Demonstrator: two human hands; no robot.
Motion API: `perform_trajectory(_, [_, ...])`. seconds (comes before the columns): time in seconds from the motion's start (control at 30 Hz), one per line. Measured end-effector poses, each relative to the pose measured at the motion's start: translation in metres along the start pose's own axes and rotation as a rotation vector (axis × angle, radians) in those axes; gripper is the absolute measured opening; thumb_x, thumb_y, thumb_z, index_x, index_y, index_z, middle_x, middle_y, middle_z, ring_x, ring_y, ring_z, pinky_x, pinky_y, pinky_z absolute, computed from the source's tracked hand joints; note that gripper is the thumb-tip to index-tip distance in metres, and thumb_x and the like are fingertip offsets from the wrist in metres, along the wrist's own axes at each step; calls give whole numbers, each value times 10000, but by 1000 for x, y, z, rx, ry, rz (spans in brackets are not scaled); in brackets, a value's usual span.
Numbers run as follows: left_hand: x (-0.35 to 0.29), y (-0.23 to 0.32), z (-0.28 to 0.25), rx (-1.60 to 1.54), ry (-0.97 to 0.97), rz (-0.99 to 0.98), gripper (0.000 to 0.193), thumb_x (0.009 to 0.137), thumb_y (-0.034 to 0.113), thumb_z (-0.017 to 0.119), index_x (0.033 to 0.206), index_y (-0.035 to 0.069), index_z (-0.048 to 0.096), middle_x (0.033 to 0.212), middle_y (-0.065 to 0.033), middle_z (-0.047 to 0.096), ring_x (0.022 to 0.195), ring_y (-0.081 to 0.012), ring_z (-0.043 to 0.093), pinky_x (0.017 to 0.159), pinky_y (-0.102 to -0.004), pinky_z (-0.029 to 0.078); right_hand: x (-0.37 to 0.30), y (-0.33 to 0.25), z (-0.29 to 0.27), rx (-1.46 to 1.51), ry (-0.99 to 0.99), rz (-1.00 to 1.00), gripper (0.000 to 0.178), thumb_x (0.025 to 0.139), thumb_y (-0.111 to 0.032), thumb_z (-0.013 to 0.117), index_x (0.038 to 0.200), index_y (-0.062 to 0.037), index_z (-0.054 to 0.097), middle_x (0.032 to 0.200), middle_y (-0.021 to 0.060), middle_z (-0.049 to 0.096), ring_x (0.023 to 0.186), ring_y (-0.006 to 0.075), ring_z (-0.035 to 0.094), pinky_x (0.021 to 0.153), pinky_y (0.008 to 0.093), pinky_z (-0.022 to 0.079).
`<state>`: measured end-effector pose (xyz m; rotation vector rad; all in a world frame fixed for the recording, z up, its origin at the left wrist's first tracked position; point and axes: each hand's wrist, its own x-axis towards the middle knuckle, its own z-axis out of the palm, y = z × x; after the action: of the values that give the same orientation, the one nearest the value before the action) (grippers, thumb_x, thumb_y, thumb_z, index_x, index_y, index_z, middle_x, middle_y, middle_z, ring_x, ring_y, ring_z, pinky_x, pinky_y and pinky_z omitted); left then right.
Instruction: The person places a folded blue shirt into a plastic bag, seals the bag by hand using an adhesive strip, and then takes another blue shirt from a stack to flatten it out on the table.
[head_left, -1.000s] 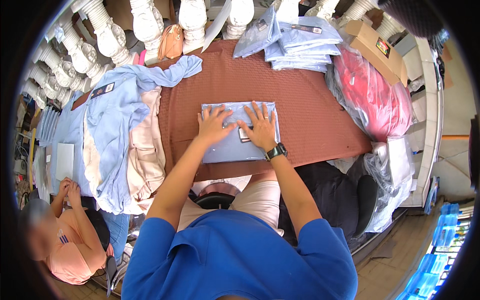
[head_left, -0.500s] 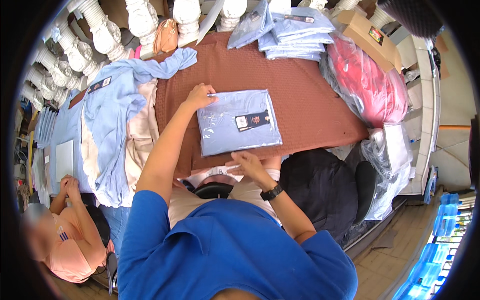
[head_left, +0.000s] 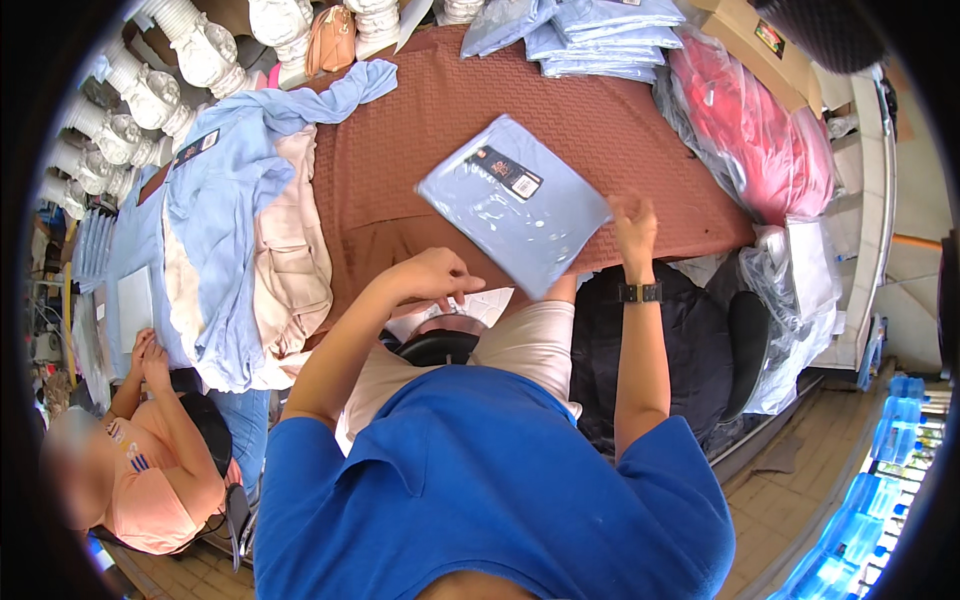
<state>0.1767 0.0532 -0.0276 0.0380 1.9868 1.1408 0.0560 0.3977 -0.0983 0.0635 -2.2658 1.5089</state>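
Here we go, pinching the right-hand corner of the bagged blue shirt (head_left: 515, 215) with the right hand (head_left: 635, 228), with thumb and fingertips drawn together right at the tip! Sporting a dark watch (head_left: 640, 293) on that same wrist. Over to the left hand (head_left: 432, 275): grasping nothing, with fingers loosely bent, just beside the shirt's lower left side but apart from it. Lying slantwise on the brown tablecloth (head_left: 430, 110), that bagged shirt, with its nearest corner poking past the front edge towards the lap (head_left: 520, 340); whether fully flat or slightly raised, hard to tell. Showing a dark tag (head_left: 508, 172) on its upper face, too!

Out to the left, spotting a loose pale blue shirt (head_left: 225, 220), spread beside and partly over beige cloth (head_left: 295, 240). At the far side, catching a stack of bagged blue shirts (head_left: 600, 45), then, to its right, red clothing in clear plastic (head_left: 740, 130), right by a cardboard box (head_left: 755, 50). Down at lower left, noticing a seated co-worker (head_left: 165, 480) in peach, with both hands together.
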Motion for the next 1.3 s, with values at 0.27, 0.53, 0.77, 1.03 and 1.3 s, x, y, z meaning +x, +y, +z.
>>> perform_trajectory(0.27, [60, -44, -42, -43, 766, 227, 510, 930, 332, 729, 1194, -78, 580, 1044, -190, 687, 845, -238, 703, 661, -350, 584, -69, 11, -19, -314, -151, 203, 484, 861, -311, 802, 998, 117, 624, 896, 285, 681, 814, 365, 709, 677, 452, 557])
perform_trajectory(0.53, [59, -18, -15, -526, 532, 58, 598, 914, 335, 752, 1294, -78, 547, 986, -101, 672, 854, -122, 657, 636, -226, 540, -74, -15, -9, 886, 99, 902, 173, 923, -123, 738, 1035, -31, 645, 921, 55, 645, 761, 143, 618, 740, 341, 583])
perform_trajectory(0.77, [65, -9, 23, -648, 355, 215, 299, 913, 325, 718, 1037, 53, 712, 875, 12, 660, 758, -65, 539, 635, -215, 412, -100, -60, 35, 1187, -253, 891, 485, 1024, -190, 585, 1444, -5, 427, 1411, 122, 541, 1307, 282, 525, 1094, 458, 456])
perform_trajectory(1.03, [20, -19, 29, -453, 742, 366, 277, 992, 261, 649, 1092, 3, 648, 851, -69, 641, 689, -148, 567, 645, -278, 469, -59, -75, 41, 1156, -203, 752, 575, 965, -111, 665, 1469, -33, 399, 1420, 108, 508, 1309, 274, 509, 1090, 480, 453])
perform_trajectory(1.3, [3, -71, 36, 153, 1304, 352, 194, 972, 155, 618, 1098, 8, 617, 841, -111, 538, 763, -279, 572, 678, -388, 478, 148, -178, 29, 1133, -134, 393, 423, 988, -49, 603, 1381, 28, 467, 1362, 162, 579, 1218, 271, 602, 1060, 422, 518])
